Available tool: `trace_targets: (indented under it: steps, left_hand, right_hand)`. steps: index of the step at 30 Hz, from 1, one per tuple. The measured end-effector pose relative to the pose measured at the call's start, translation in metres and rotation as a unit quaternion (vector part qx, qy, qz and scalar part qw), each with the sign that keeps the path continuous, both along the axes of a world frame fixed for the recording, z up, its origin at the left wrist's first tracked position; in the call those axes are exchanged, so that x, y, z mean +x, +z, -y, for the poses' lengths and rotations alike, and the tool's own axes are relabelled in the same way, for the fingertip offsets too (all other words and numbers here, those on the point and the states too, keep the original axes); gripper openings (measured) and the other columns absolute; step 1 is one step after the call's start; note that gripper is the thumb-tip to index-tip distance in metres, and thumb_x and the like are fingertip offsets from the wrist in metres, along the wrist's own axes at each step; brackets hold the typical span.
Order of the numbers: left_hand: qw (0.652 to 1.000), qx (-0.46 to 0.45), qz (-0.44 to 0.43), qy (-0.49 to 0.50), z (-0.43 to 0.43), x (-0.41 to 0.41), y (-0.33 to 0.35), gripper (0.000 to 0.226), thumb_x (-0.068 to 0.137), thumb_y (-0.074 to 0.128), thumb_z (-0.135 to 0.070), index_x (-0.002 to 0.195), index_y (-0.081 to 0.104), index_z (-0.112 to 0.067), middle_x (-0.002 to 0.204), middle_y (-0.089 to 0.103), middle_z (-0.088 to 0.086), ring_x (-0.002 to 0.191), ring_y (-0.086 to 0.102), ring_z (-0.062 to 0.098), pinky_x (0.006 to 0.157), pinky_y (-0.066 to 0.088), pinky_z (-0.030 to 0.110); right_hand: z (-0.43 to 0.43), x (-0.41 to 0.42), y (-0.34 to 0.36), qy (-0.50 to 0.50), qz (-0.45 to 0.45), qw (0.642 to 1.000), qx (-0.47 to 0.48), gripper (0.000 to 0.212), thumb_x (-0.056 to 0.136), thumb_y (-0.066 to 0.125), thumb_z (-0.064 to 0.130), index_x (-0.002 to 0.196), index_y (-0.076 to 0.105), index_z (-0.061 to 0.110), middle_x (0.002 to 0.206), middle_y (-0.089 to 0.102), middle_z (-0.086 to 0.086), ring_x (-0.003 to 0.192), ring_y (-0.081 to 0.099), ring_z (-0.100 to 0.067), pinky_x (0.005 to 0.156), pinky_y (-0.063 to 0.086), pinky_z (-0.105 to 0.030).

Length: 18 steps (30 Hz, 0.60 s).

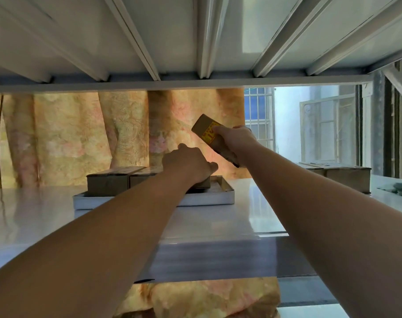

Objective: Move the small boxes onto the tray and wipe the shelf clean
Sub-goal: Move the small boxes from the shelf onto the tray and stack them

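Note:
A shallow metal tray [209, 199] lies on the glossy white shelf [252, 216], mid-depth. Brown cardboard boxes [108, 183] stand side by side in its left half. My left hand [187, 165] reaches over the tray and grips another small box [203, 183] that sits in the tray's right part, mostly hidden by the hand. My right hand [233, 138] holds a small brown box with a yellow label [206, 129] tilted in the air, above and right of the tray.
More cardboard boxes [342, 176] stand at the shelf's far right, with a greenish cloth [399, 189] beside them. The upper shelf's ribbed underside [195, 42] hangs close overhead. A floral curtain [80, 138] and a barred window [259, 113] lie behind.

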State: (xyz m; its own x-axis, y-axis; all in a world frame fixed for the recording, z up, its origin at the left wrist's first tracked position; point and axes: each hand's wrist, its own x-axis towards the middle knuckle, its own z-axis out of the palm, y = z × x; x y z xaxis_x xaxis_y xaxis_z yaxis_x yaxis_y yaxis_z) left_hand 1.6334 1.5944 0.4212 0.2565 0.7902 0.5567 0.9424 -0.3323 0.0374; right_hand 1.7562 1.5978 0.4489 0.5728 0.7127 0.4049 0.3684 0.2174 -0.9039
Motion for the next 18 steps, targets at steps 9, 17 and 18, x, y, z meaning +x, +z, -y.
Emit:
trace_targets:
  steps: [9, 17, 18]
  left_hand:
    - [0.99, -0.113, -0.056, -0.068, -0.016, -0.009, 0.0, 0.087, 0.074, 0.019, -0.085, 0.11, 0.053, -0.013, 0.118, 0.06, 0.008, 0.109, 0.055, 0.027, 0.086, 0.04, 0.035]
    - [0.94, -0.196, -0.127, -0.247, -0.033, -0.026, 0.005, 0.071, 0.083, 0.056, -0.056, 0.145, 0.028, -0.037, 0.151, 0.035, 0.0, 0.132, 0.04, 0.024, 0.111, 0.034, 0.041]
    - [0.939, -0.192, -0.129, -0.254, -0.036, -0.026, 0.005, 0.069, 0.083, 0.059, -0.053, 0.144, 0.03, -0.037, 0.149, 0.038, 0.001, 0.13, 0.043, 0.025, 0.109, 0.036, 0.042]
  right_hand:
    - [-0.011, -0.003, -0.016, -0.021, 0.079, 0.997, -0.013, 0.081, 0.066, 0.062, 0.063, 0.137, 0.041, 0.031, 0.13, 0.047, -0.007, 0.107, 0.056, -0.028, 0.089, 0.053, -0.043]
    - [-0.014, 0.01, -0.023, -0.03, 0.099, 0.995, 0.002, 0.081, 0.067, 0.062, 0.061, 0.137, 0.039, 0.028, 0.129, 0.05, -0.008, 0.113, 0.052, -0.03, 0.091, 0.051, -0.045]
    - [-0.013, 0.01, -0.023, -0.033, 0.09, 0.995, 0.008, 0.084, 0.065, 0.062, 0.062, 0.138, 0.035, 0.031, 0.129, 0.049, -0.01, 0.113, 0.053, -0.032, 0.09, 0.052, -0.045]
